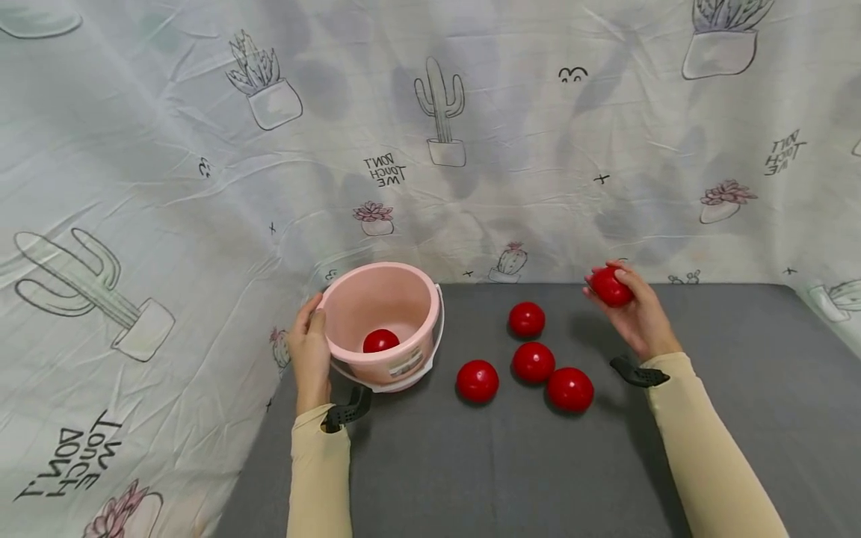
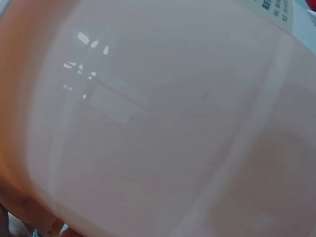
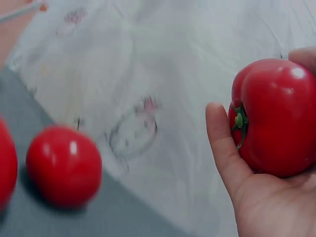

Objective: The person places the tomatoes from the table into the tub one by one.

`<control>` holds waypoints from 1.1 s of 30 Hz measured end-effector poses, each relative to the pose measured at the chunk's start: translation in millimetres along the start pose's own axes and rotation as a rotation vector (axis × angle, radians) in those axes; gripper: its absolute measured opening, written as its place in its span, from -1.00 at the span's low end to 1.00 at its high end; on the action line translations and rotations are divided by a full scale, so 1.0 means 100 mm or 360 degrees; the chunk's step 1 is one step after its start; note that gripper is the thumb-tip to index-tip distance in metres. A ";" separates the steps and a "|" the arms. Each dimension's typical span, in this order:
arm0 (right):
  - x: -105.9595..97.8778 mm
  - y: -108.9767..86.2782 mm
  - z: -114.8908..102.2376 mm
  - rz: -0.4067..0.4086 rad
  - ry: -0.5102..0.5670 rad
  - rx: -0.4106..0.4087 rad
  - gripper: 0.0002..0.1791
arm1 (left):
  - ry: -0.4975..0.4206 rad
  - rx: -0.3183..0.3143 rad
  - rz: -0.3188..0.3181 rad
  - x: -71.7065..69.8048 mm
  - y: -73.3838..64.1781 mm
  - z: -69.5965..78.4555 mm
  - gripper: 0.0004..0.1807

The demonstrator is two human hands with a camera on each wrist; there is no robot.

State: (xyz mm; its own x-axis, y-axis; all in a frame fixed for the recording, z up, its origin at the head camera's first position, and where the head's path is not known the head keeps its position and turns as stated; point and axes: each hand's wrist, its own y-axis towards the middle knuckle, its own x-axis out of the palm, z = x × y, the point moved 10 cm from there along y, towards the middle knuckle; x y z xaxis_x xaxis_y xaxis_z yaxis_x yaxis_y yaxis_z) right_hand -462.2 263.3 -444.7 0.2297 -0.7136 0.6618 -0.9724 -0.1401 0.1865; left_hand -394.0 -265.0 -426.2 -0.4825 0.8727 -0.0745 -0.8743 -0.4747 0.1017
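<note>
While left hand (image 1: 311, 359) grips bucket (image 1: 359, 302), right hand (image 1: 643, 317) tomato (image 1: 610, 288), grey tabletop (image 1: 464, 467), perhaps cloth-covered, cactus-printed sheet (image 1: 518, 142) behind

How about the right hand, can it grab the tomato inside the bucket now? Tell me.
Probably not: the right hand already holds another tomato, though the pink bucket, open on top, leaves the way free.

Bucket (image 1: 366, 299): smooth plastic, glossy, small bright highlights
Handle (image 1: 441, 317): smooth plastic
Tomatoes (image 1: 570, 390): smooth skin, high gloss
Curtain (image 1: 525, 149): cloth, creased, matt
Table (image 1: 437, 463): matt, even; material unclear
Sleeves (image 1: 709, 441): cloth, matt
</note>
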 end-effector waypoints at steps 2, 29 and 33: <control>0.12 0.08 0.00 0.0011 -0.0001 -0.0007 -0.62 | 0.0002 0.0005 -0.0003 0.00 0.00 0.00 -0.51; 2.08 0.93 0.28 -0.0357 -0.0493 0.0083 -0.66 | -0.0008 0.0019 0.0037 0.00 0.03 0.00 -0.53; 2.29 0.98 0.45 -0.0422 -0.0527 0.0117 -0.68 | -0.0020 0.0030 0.0055 -0.01 0.03 0.01 -0.53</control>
State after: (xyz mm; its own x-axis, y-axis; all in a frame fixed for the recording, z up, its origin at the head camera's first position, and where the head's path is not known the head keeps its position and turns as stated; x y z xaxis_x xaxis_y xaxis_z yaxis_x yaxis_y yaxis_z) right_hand -506.2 54.7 -307.8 0.4587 -0.8262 0.3270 -0.8844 -0.3886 0.2586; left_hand -396.1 -267.6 -425.0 -0.5117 0.8572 -0.0581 -0.8558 -0.5025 0.1224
